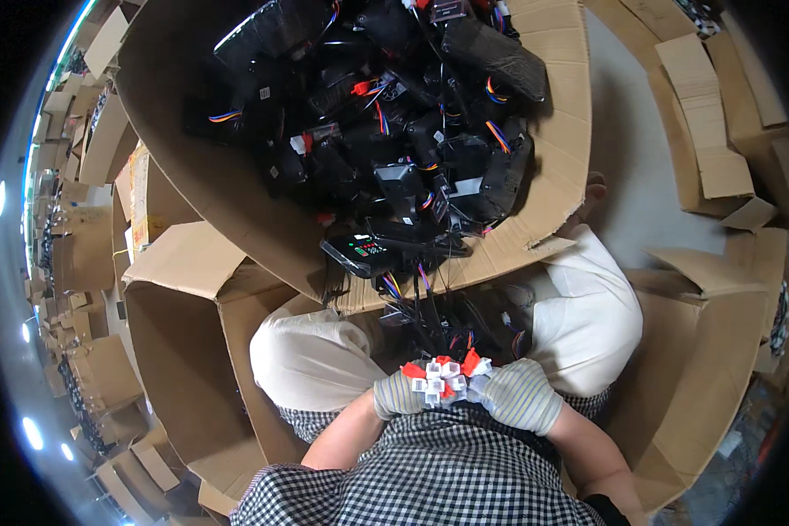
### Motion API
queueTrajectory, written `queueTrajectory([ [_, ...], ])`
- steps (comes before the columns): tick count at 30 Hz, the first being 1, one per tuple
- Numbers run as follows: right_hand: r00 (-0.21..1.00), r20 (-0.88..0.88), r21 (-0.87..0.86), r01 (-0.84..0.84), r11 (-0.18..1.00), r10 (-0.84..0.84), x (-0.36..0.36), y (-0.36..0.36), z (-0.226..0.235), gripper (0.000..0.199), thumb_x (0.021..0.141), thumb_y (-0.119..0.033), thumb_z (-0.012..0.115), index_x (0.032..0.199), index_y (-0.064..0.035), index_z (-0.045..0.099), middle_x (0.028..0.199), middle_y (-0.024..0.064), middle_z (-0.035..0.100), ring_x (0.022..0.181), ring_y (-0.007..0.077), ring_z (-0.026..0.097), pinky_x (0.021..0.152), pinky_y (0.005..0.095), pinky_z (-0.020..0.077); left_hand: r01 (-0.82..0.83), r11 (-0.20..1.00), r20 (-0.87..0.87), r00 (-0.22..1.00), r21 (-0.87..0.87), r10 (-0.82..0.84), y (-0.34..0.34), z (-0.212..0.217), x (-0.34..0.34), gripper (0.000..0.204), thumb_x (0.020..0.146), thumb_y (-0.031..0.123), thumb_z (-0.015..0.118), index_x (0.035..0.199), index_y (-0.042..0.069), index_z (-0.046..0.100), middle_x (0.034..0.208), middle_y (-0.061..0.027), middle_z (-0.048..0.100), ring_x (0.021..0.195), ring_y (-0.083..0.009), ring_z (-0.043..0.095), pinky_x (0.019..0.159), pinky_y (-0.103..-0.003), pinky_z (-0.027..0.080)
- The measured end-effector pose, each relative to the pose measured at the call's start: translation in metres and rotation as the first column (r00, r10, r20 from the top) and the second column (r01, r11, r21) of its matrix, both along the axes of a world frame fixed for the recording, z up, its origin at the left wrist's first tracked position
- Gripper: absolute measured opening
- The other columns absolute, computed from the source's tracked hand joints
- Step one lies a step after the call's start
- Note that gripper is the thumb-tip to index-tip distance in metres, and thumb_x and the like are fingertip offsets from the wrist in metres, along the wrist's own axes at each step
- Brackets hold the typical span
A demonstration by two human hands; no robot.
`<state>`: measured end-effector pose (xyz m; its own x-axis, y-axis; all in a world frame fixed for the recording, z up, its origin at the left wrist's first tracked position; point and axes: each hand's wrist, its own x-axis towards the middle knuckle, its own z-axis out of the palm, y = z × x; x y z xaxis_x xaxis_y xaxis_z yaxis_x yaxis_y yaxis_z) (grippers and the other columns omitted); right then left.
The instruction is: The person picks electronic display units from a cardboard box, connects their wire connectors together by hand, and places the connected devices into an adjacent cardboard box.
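Both my hands wear pale striped work gloves and meet close to my apron, above my lap. Between them is a bunch of white plastic cable connectors (434, 386) with red pieces among them, their open ends facing up. My left hand (398, 394) is closed around the bunch's left side. My right hand (523, 397) grips its right side, with its fingertips partly hidden. Black cables (425, 320) run from the bunch toward the box ahead. A black keypad device (361, 252) lies at the box's near edge, close to these cables.
A large cardboard box (566, 114) tilts toward me, full of black devices (394, 131) with coloured wires. Open cardboard boxes stand at my left (180, 368) and right (710, 377). My bent legs (311, 355) flank the near edge. More cartons (92, 250) are stacked far left.
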<state>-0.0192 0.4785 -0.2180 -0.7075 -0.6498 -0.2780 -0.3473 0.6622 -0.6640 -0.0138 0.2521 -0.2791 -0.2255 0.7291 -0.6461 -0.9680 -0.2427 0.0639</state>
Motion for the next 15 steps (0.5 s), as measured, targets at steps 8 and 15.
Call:
queueTrajectory([
  [8, 0.993, -0.103, -0.052, 0.059, 0.997, -0.064, 0.017, -0.01, 0.007, 0.021, 0.084, -0.03, 0.056, 0.073, -0.0114, 0.06, 0.065, 0.0083, 0.061, 0.055, 0.0271, 0.061, 0.048, 0.0417, 0.0456, -0.353, 0.89, 0.711, 0.701, 0.288, 0.048, -0.011, 0.008, 0.0, 0.031, 0.092, 0.019, 0.058, 0.113, -0.002, 0.05, 0.091, -0.0055, 0.055, 0.067, -0.0086, 0.056, 0.057, -0.019, 0.051],
  [15, 0.753, -0.108, -0.426, 0.555, 0.715, -0.649, 0.028, 0.003, 0.046, 0.025, 0.088, -0.032, 0.059, 0.088, -0.0077, 0.065, 0.062, 0.0084, 0.059, 0.05, 0.0253, 0.057, 0.047, 0.0382, 0.0425, -0.574, 0.611, -0.838, 0.36, -0.545, -0.409, -0.042, 0.047, -0.002, 0.003, 0.078, 0.008, 0.057, 0.079, 0.009, 0.054, 0.066, -0.0014, 0.049, 0.056, -0.0136, 0.052, 0.045, -0.028, 0.04],
])
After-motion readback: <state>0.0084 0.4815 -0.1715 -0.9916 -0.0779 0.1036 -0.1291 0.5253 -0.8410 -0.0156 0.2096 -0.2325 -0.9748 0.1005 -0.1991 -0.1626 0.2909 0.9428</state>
